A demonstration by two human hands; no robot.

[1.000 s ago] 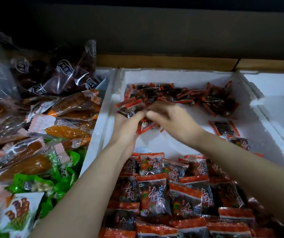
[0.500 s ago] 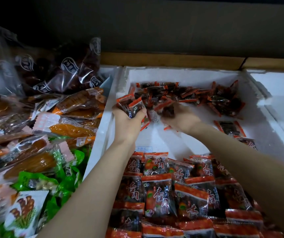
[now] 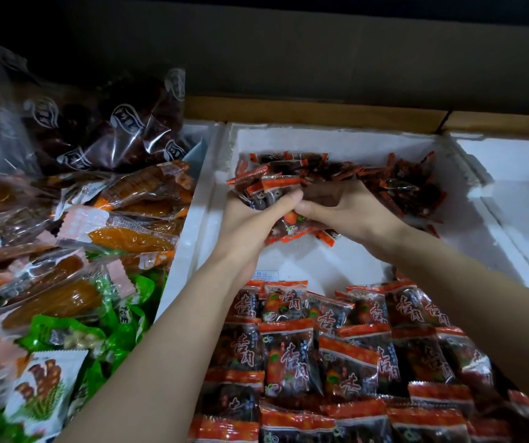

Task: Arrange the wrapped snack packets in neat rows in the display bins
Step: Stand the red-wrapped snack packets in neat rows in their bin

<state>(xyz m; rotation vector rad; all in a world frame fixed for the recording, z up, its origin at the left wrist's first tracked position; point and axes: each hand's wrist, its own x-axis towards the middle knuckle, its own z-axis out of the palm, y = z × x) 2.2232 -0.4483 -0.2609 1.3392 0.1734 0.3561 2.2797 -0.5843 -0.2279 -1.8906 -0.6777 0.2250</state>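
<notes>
White foam bin (image 3: 336, 140) holds dark packets (image 3: 291, 356) with orange-red ends

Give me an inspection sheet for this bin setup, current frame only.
Surface: white foam bin, with a bare patch of floor mid-bin.
Job's things: packet rows, red-and-black, at the near end; loose heap along the far wall; held bunch between both hands.
Clutter: the bin to the left is piled with orange packets, green packets and dark clear-wrapped packs, all unsorted.
Hands: left hand and right hand both grip the held bunch.
Cables: nothing seen.
Surroundings: second foam bin at right; wooden ledge behind the bins; dark wall above.
</notes>
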